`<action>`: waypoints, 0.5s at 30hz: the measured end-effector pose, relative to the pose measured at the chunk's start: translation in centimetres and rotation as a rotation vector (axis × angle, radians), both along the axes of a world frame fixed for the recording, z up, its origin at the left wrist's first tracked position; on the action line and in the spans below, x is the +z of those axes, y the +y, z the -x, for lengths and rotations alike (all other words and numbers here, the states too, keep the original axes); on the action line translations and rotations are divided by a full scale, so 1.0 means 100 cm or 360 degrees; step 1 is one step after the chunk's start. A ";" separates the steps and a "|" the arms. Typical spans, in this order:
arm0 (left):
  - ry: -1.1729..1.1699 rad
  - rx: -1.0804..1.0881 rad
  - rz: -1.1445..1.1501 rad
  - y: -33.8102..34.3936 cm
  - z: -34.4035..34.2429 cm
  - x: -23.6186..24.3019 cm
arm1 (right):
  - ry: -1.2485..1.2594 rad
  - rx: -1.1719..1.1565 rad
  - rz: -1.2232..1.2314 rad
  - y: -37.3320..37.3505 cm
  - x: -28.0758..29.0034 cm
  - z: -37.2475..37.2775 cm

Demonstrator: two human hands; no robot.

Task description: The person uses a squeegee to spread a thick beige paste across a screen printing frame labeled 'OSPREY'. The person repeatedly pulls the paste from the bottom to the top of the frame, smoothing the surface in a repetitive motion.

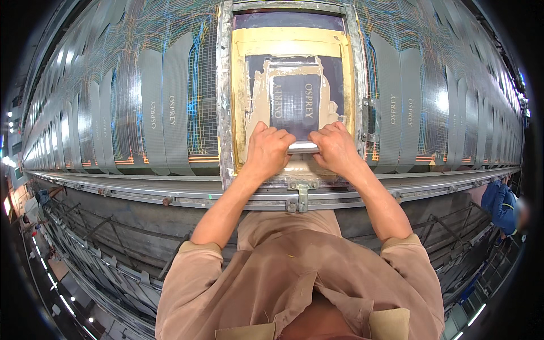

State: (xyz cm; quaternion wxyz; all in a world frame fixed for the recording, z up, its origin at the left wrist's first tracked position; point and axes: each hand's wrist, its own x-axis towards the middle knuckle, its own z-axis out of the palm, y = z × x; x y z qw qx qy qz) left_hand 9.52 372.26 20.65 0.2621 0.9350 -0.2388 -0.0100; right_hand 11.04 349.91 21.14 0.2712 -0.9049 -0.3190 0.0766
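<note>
Two-handed grip: left hand (270, 148) and right hand (336, 148) fingers clenched on opposite ends of pale bar (303, 147); bar sits over near part of metal-framed screen (225, 85), beige paste (327, 96) flanking dark middle panel (294, 107).

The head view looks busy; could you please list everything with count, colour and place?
bar: 1, silver, upper centre
metal frame: 1, grey, beneath bar
taped screen: 1, dark and yellow, inside frame
paste: several smears, beige, on screen
fabric pieces: many, grey, flanking frame
table: 1, with coloured lines, beneath frame
rail: 1, silver, table's near edge
racks: several, dark, lower sides
lamps: several, white, lower corners
person: 1, blue clothing, far right
shirt: 1, brown, lower centre
left hand, right hand: 2, bare, gripping bar
</note>
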 end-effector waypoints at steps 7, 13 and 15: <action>-0.0152 -0.0026 -0.0241 0.005 -0.125 0.004 | -0.0018 0.0011 0.0080 0.003 -0.002 -0.130; -0.0021 0.0032 -0.0240 0.003 -0.184 0.003 | 0.0220 -0.0144 0.0090 0.009 -0.006 -0.189; -0.0045 0.0043 -0.0171 0.004 -0.175 -0.002 | 0.0122 -0.0098 0.0087 0.009 -0.005 -0.181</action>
